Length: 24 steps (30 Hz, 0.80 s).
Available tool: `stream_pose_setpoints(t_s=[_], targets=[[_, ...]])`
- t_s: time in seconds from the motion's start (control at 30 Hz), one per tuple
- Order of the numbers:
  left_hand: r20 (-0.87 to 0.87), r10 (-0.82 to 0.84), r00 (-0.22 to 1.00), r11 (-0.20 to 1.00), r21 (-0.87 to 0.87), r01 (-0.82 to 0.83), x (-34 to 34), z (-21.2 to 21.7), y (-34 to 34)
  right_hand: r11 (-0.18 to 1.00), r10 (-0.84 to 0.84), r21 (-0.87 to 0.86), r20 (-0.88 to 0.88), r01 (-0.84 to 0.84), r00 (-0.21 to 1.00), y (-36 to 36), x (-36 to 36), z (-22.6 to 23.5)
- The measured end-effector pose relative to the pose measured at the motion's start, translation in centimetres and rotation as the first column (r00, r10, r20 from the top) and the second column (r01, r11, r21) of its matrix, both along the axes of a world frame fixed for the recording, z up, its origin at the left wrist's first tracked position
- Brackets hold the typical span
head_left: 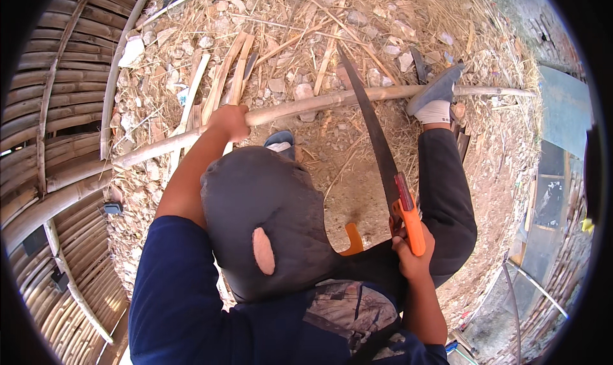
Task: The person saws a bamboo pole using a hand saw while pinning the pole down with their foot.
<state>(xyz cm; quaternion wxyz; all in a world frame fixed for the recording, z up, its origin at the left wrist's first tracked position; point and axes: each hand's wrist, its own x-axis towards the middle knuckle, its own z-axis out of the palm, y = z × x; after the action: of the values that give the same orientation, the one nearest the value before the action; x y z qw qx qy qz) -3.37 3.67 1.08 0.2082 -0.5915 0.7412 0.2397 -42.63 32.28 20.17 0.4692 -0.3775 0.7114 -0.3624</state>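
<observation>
My left hand (228, 124) is wrapped round a long bamboo pole (294, 110) that runs across the view from the left wall to the far right. In my right hand (414, 253) is a handsaw (377, 130), held by its orange and red handle, with the dark blade pointing away from me. The blade crosses over the pole between my left hand and my right foot; whether its teeth touch the bamboo I cannot tell. My right foot, in a grey shoe (440, 87), rests on the pole. My bent left knee hides part of the ground.
Split bamboo strips (230, 71) lie beyond my left hand among straw and stones. A slatted bamboo wall (70, 97) stands on the left. An orange curved piece (352, 238) shows between my legs. Grey-blue panels (562, 110) are at the right, by a rough wall.
</observation>
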Motion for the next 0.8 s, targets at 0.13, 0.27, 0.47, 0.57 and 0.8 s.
stream_pose_setpoints(t_s=[0.13,0.27,0.47,0.57,0.8], targets=[[-0.049,-0.087,0.995,0.913,-0.403,0.060,-0.2,0.4,3.6,0.999,-0.004,-0.037,0.004,0.004,1.000,0.1,0.0,-0.8],[0.072,0.100,0.992,0.995,-0.024,-0.098,0.0,0.1,1.9,0.997,-0.051,0.066,0.129,0.043,0.990,-0.6,0.2,-1.2],[0.113,0.058,0.992,0.998,0.028,-0.062,-0.4,1.5,0.4,0.989,-0.091,0.136,0.204,0.064,0.975,-1.4,0.9,-2.0],[0.130,0.065,0.989,0.996,0.050,-0.072,-0.6,1.8,0.2,0.992,-0.062,0.121,0.186,0.040,0.981,-1.4,1.1,-2.3],[0.089,0.069,0.994,0.996,0.055,-0.074,-0.3,2.1,-0.1,0.985,-0.043,0.173,0.177,0.012,0.983,-1.0,1.6,-1.8]])
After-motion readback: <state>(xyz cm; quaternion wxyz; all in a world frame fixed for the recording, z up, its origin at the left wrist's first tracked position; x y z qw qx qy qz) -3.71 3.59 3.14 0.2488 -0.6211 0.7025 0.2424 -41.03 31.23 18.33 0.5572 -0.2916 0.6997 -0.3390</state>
